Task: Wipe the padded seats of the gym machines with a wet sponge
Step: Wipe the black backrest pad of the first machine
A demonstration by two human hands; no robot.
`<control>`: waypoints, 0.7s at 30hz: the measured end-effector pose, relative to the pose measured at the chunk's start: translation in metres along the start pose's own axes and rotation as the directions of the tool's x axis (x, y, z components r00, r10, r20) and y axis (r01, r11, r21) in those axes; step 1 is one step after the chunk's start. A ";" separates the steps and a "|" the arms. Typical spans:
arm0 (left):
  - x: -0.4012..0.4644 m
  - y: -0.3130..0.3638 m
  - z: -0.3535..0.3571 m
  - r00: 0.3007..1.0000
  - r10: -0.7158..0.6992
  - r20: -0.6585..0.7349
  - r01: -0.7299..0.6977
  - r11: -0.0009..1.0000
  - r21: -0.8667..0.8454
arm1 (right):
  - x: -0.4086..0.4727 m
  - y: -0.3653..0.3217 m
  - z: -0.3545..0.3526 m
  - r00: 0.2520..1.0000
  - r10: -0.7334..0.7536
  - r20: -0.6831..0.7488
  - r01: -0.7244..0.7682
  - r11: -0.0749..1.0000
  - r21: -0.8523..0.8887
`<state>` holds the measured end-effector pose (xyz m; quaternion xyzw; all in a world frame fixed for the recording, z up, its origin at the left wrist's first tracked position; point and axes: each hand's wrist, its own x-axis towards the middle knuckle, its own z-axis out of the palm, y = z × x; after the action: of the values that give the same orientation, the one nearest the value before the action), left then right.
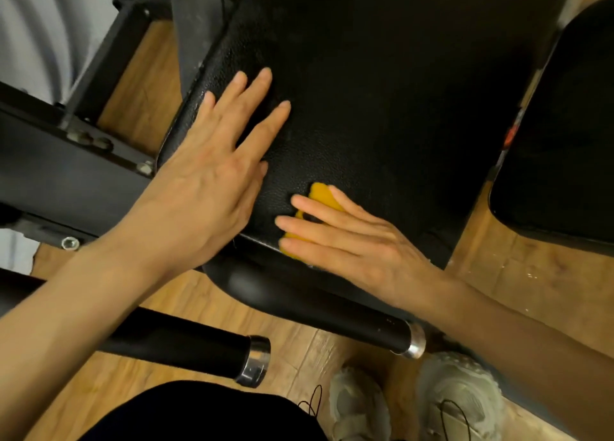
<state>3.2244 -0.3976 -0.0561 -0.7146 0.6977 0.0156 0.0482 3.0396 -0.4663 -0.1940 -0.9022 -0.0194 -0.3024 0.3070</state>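
- On seat (382, 108), near edge: right hand (358, 241) flat, pressing sponge (320, 196).
- Left hand (212, 171) flat, bracing seat.
- Risk: sponge slips off edge; no grip.

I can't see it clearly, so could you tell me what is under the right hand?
A yellow sponge lies under the right hand, pressed flat on the black seat. Most of it is covered.

Padded seat (382, 114): black, pebbled upholstery, lying flat. Sponge (324, 197): yellow, flat on the seat's near edge, mostly covered by the right hand (358, 241) pressing it.
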 end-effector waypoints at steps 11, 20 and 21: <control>0.004 0.021 0.004 0.999 0.025 0.044 -0.025 1.000 -0.001 | -0.065 0.002 0.004 0.967 0.246 -0.067 -0.238 0.966 0.104; 0.026 0.043 0.029 0.945 0.255 0.206 -0.261 0.965 0.000 | -0.075 -0.007 0.007 0.895 0.421 -0.147 -0.385 0.896 0.223; 0.026 0.044 0.030 0.945 0.252 0.209 -0.258 0.966 0.004 | -0.081 -0.005 0.004 0.919 0.380 -0.101 -0.358 0.915 0.186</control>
<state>3.1827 -0.4212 -0.0902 -0.6120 0.7756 0.0850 0.1290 2.9743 -0.4481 -0.2388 -0.8387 0.1476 -0.2965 0.4324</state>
